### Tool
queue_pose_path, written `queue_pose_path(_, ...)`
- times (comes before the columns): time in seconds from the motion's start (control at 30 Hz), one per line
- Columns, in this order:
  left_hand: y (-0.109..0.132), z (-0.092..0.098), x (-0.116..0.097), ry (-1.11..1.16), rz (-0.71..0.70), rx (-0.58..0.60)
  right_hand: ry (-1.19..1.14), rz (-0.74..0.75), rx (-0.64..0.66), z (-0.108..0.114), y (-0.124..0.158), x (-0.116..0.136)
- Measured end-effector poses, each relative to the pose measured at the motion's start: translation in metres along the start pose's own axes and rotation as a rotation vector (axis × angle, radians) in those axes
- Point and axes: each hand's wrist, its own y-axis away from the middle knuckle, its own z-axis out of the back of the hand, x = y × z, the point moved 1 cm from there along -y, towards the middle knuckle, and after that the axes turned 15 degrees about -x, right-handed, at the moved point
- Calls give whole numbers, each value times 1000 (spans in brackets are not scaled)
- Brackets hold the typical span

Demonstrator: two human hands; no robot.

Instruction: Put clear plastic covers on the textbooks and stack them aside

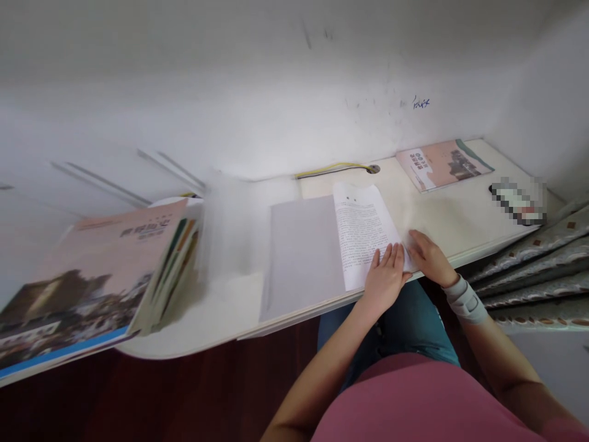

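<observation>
A printed page lies on the desk, its left side against a plain grey sheet. My left hand rests flat on the page's lower right part, fingers stretched out. Just right of it, my right hand is at the page's right edge, its index finger and thumb apart; the other fingers are partly hidden. A clear plastic sheet, blurred, spreads left of the grey sheet. A wristband is on my right wrist.
A stack of books with a pink cover fills the desk's left end. Another pink book lies at the back right, near a pixelated phone-like object. A yellow cable runs into a hole by the wall. Patterned curtain hangs at right.
</observation>
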Motion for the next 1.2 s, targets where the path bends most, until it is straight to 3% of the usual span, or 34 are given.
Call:
queue_pose_path(0.2, -1, 2, -3, 41, 22, 24, 224, 108, 14, 1, 2, 12)
queue_pose_path(0.33, -16, 14, 16, 144, -16, 131, 384, 178, 97, 1, 5, 18)
queue_pose_path(0.43, -46, 23, 44, 153, -79, 196, 411, 195, 103, -1, 6, 17)
queue_pose_path(0.57, -100, 30, 82, -24, -5, 126, 412, 187, 98, -3, 6, 17)
queue_pose_path(0.67, -132, 32, 99, -69, 6, 90, 406, 171, 102, -4, 7, 18)
queue_pose_path(0.9, -167, 21, 126, -143, -62, 106, 403, 181, 70, -7, 7, 20)
queue_pose_path(1.07, -157, 21, 129, -163, -107, 179, 396, 193, 40, -9, 9, 19)
queue_pose_path(1.2, -97, 34, 101, -189, -115, 198, 403, 180, 57, -10, 10, 21)
